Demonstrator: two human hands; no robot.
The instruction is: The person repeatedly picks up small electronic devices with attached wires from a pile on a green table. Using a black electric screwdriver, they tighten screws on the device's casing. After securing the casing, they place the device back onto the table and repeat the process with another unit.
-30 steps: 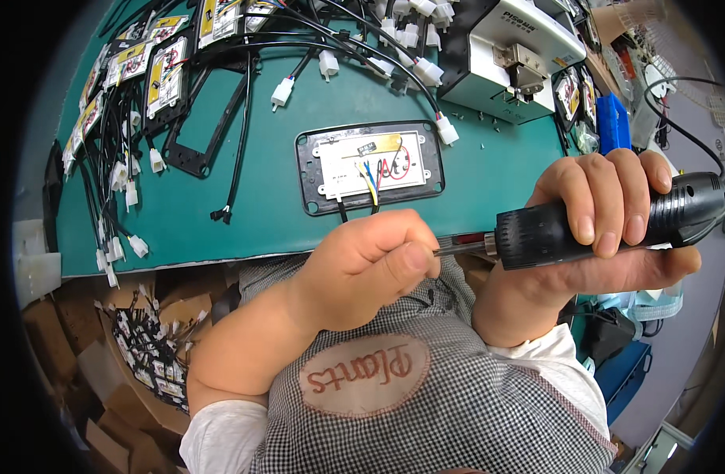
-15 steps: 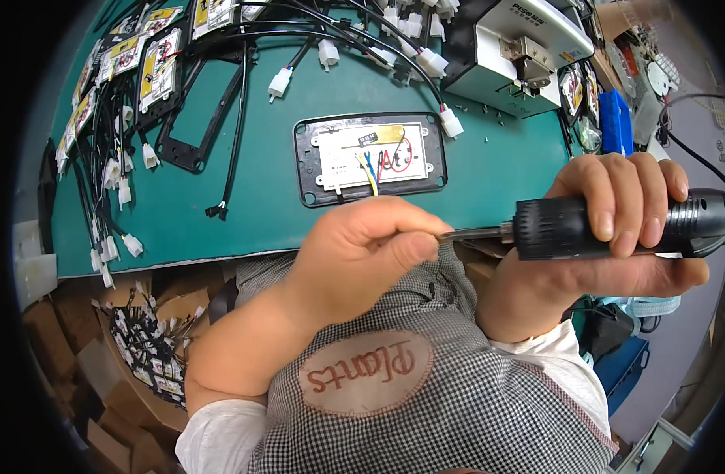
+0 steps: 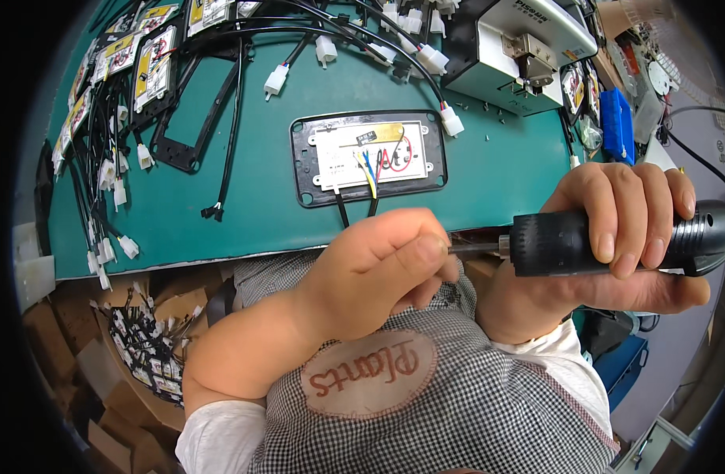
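My right hand [image 3: 619, 201] is wrapped round a black electric screwdriver [image 3: 548, 245], which lies level with its bit pointing left. My left hand [image 3: 378, 265] is closed, thumb pressed against the curled fingers, round the tip end of the metal bit [image 3: 479, 248]. The tip itself and anything small held there are hidden by the fingers. Just beyond my left hand, on the green bench, lies a black rectangular housing [image 3: 303, 170] with a white circuit board [image 3: 339, 162] in it. Yellow, blue, red and black wires run from the board to black cables leading toward me.
At the back right stands a white and black machine [image 3: 501, 67], with several small screws [image 3: 501, 111] beside it. Cables with white connectors [image 3: 276, 81] and a black frame [image 3: 174, 152] lie at the left and back. A blue bin [image 3: 617, 126] is far right; a cardboard box [image 3: 193, 304] sits below left.
My left hand has turned and moved slightly right and down, its fingers now curled over the bit's end. The screwdriver has dipped a little; the cables below the housing now show.
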